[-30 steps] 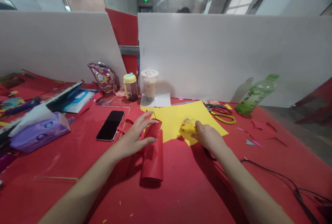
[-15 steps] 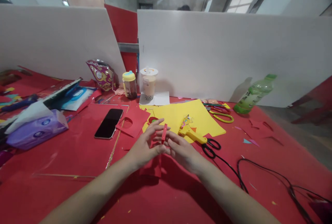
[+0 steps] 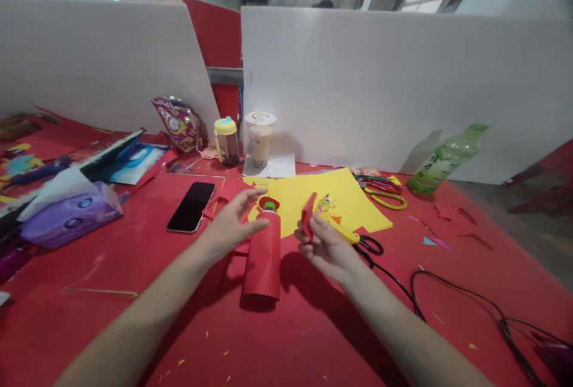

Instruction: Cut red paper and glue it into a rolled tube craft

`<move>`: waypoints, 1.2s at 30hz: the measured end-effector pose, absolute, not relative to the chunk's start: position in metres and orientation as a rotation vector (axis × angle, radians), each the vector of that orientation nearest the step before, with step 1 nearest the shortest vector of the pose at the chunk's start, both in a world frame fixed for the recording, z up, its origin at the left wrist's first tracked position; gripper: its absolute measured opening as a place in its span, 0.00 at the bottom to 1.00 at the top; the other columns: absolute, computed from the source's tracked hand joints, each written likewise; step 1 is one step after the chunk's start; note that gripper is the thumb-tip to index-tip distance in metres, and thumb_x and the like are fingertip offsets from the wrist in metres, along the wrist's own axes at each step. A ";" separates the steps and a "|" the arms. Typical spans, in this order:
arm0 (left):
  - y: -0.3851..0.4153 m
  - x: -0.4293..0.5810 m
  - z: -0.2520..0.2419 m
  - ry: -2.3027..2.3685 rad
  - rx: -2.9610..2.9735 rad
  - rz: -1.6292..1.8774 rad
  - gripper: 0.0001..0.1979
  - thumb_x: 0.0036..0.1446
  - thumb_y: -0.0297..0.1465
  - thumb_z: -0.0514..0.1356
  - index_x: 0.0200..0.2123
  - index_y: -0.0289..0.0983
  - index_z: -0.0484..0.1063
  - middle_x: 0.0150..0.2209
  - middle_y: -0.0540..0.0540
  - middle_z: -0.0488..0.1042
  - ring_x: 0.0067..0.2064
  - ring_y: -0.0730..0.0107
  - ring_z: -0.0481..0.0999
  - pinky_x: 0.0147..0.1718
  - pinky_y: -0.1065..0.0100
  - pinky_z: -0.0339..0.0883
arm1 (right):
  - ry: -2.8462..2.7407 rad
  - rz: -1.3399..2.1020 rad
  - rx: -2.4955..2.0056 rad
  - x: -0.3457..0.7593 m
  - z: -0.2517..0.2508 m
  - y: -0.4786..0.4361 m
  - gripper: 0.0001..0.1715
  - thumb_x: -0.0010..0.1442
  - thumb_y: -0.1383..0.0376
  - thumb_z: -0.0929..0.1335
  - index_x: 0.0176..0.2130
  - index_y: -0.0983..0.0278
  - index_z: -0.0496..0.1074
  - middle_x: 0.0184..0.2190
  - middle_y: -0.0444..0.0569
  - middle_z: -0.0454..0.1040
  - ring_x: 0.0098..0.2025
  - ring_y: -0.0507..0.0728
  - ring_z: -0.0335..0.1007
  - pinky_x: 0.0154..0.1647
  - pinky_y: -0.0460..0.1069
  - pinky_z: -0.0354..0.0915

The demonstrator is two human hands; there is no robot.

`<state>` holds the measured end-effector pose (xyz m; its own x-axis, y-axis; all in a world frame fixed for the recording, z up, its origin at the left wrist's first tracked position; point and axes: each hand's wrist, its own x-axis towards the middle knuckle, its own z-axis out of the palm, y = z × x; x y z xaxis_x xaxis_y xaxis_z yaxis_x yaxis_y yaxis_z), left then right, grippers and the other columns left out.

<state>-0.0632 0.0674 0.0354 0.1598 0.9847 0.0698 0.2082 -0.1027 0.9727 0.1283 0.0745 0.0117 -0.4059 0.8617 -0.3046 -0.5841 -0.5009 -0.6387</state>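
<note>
There, the red-covered counter (image 3: 134, 321) carried a yellow sheet (image 3: 349, 196) near its middle, and in front of that stood a bottle wrapped in red paper (image 3: 263, 261), its green cap showing on top. The left hand (image 3: 228, 226) touched the wrap's upper part, its grip spread. Just beside it the right hand (image 3: 329, 246) pinched a small red paper piece (image 3: 307, 215) in its grip.
</note>
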 end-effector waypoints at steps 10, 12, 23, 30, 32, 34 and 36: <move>0.083 -0.113 0.035 1.495 2.218 0.061 0.17 0.44 0.33 0.59 0.41 0.37 0.67 0.44 0.43 0.67 0.45 0.61 0.67 0.44 0.63 0.61 | -1.032 1.612 -1.171 0.165 0.006 0.111 0.21 0.31 0.61 0.76 0.26 0.65 0.68 0.15 0.37 0.67 0.17 0.47 0.65 0.20 0.43 0.60; 0.082 -0.105 0.026 1.467 2.259 -0.059 0.22 0.41 0.35 0.61 0.43 0.38 0.66 0.47 0.43 0.64 0.47 0.58 0.66 0.45 0.62 0.60 | -1.131 1.589 -1.188 0.166 0.004 0.110 0.18 0.35 0.60 0.75 0.27 0.65 0.68 0.15 0.38 0.67 0.17 0.48 0.65 0.20 0.43 0.61; 0.077 -0.080 0.018 1.410 2.406 -0.004 0.24 0.43 0.41 0.61 0.44 0.38 0.65 0.46 0.42 0.65 0.47 0.55 0.63 0.48 0.56 0.53 | -1.285 1.392 -1.324 0.182 0.012 0.100 0.14 0.39 0.59 0.73 0.26 0.64 0.69 0.18 0.39 0.67 0.19 0.46 0.61 0.20 0.43 0.60; 0.074 -0.071 0.019 1.384 2.464 0.073 0.18 0.50 0.41 0.57 0.43 0.38 0.64 0.44 0.43 0.67 0.47 0.57 0.65 0.49 0.54 0.49 | -1.229 1.471 -1.340 0.193 0.004 0.089 0.15 0.39 0.59 0.73 0.23 0.64 0.67 0.15 0.37 0.66 0.16 0.46 0.60 0.25 0.46 0.64; 0.074 -0.071 0.019 1.379 2.459 0.072 0.17 0.51 0.39 0.55 0.43 0.38 0.64 0.45 0.43 0.68 0.47 0.57 0.66 0.49 0.54 0.49 | -1.193 1.495 -1.329 0.194 0.002 0.089 0.14 0.39 0.59 0.73 0.23 0.64 0.67 0.14 0.37 0.65 0.17 0.47 0.62 0.27 0.47 0.66; 0.074 -0.072 0.019 1.380 2.449 0.059 0.16 0.51 0.38 0.55 0.43 0.38 0.64 0.44 0.42 0.68 0.47 0.57 0.66 0.49 0.53 0.49 | -1.180 1.532 -1.334 0.195 0.000 0.090 0.14 0.38 0.59 0.73 0.23 0.64 0.68 0.14 0.38 0.66 0.18 0.48 0.64 0.28 0.48 0.66; 0.075 -0.073 0.019 1.388 2.436 0.019 0.15 0.51 0.37 0.55 0.42 0.38 0.65 0.44 0.42 0.68 0.46 0.56 0.66 0.49 0.53 0.50 | -1.186 1.569 -1.355 0.195 -0.001 0.092 0.14 0.37 0.60 0.73 0.23 0.65 0.69 0.14 0.39 0.67 0.19 0.50 0.67 0.27 0.48 0.67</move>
